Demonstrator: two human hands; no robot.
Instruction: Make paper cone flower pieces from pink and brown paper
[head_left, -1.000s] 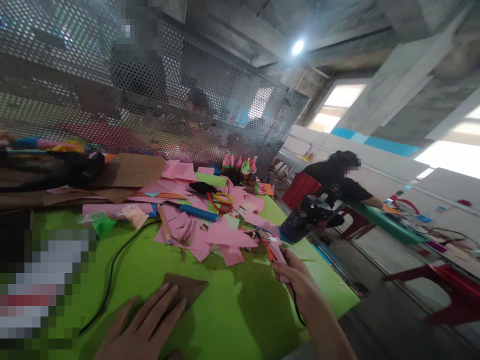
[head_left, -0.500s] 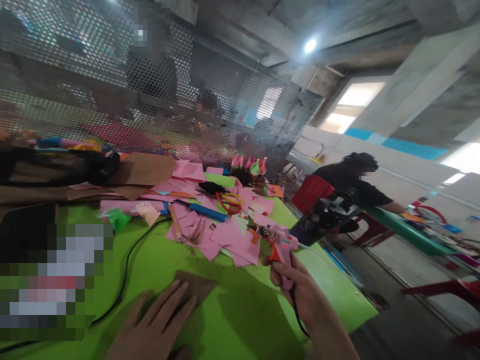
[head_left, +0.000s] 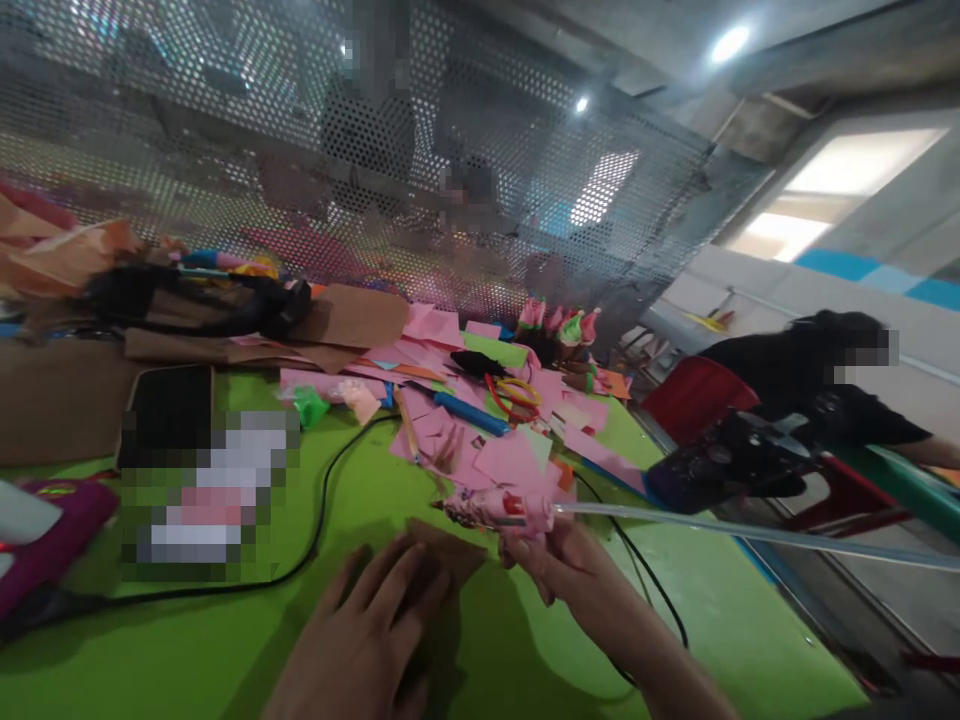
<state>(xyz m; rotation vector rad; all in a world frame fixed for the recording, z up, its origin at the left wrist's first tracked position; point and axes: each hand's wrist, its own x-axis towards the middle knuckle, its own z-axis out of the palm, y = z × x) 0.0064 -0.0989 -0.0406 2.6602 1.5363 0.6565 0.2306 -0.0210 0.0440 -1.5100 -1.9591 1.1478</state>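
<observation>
A pink hot glue gun (head_left: 517,508) is gripped in my right hand (head_left: 574,572), its nozzle pointing left above the table. A long clear glue stick (head_left: 675,520) juts from its back end toward the right. Below and left of the nozzle lies a small piece of brown paper (head_left: 454,552) on the green tabletop (head_left: 247,650). My left hand (head_left: 367,620) has its bent fingers closed over the paper's left part; the thumb is mostly hidden under the hand.
Pink paper scraps (head_left: 465,460), a blue-handled cutter (head_left: 472,412) and scissors (head_left: 517,392) lie behind my hands. A black cord (head_left: 322,510) curves across the left, near a phone (head_left: 169,410). Perforated metal (head_left: 480,200) rises behind. Another person (head_left: 802,370) sits at right.
The glue gun has turned from upright to level, its nozzle now left and close above the brown paper. My left fingers have curled more around the paper. The view has swung left.
</observation>
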